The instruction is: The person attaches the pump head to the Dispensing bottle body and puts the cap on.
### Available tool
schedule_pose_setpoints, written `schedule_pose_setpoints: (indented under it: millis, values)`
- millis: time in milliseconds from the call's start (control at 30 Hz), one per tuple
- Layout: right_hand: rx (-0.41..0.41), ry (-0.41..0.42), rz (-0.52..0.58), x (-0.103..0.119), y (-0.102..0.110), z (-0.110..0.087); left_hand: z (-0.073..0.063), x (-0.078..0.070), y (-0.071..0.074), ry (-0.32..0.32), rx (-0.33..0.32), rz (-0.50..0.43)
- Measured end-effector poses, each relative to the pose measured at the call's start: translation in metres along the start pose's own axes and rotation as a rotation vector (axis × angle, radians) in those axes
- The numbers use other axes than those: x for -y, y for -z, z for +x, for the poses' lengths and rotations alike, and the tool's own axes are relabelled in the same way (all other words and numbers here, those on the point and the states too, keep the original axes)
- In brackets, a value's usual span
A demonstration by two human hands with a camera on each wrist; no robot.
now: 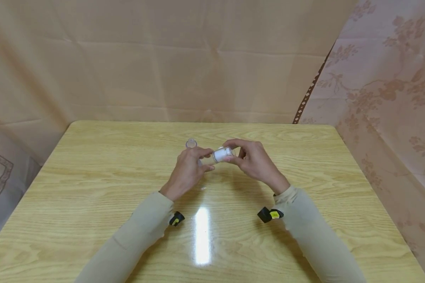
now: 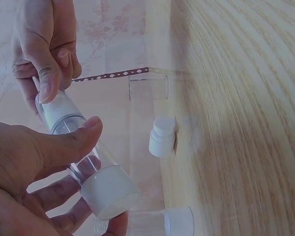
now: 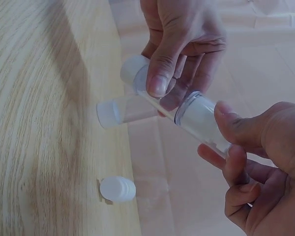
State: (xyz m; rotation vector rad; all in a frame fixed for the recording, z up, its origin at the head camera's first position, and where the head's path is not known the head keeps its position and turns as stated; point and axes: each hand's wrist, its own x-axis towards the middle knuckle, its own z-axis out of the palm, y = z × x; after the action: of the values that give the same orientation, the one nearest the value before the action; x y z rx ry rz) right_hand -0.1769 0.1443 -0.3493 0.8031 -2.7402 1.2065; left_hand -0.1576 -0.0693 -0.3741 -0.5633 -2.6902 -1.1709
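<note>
Above the far middle of the table, both hands hold one small cosmetic bottle (image 3: 160, 104). Its body is a clear tube with a white base (image 2: 110, 191) at one end and a white top (image 3: 199, 115) at the other. My left hand (image 1: 189, 171) grips the clear body between thumb and fingers. My right hand (image 1: 256, 161) pinches the clear-covered end of the white top. The bottle is tilted, its top toward the right hand. Behind the left hand, a second clear bottle (image 1: 191, 143) with a white base (image 3: 108, 114) stands upright.
On the wooden table (image 1: 127, 157), beyond the hands, are a small white stepped piece (image 2: 162, 137) and a clear cup-like cap (image 2: 150, 87). Fabric curtains (image 1: 180, 78) hang behind and to the right of the table. Black wrist cameras (image 1: 265, 215) sit by both sleeves.
</note>
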Motion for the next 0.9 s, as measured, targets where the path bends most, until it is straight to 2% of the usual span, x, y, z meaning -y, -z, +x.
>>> schedule_pose_setpoints:
  millis: [333, 733, 900]
  values:
    - [-0.023, 0.003, 0.013, 0.0015, -0.0003, 0.0000, 0.0007, -0.0003, 0.0017, -0.006, 0.006, -0.013]
    - [0.029, -0.009, 0.025, 0.0005, 0.0053, 0.0001, 0.0016, 0.0007, 0.0031, 0.031, 0.057, -0.059]
    - [0.026, -0.012, 0.030, -0.0010, 0.0055, 0.0000, 0.0025, 0.0022, 0.0018, 0.026, 0.052, -0.062]
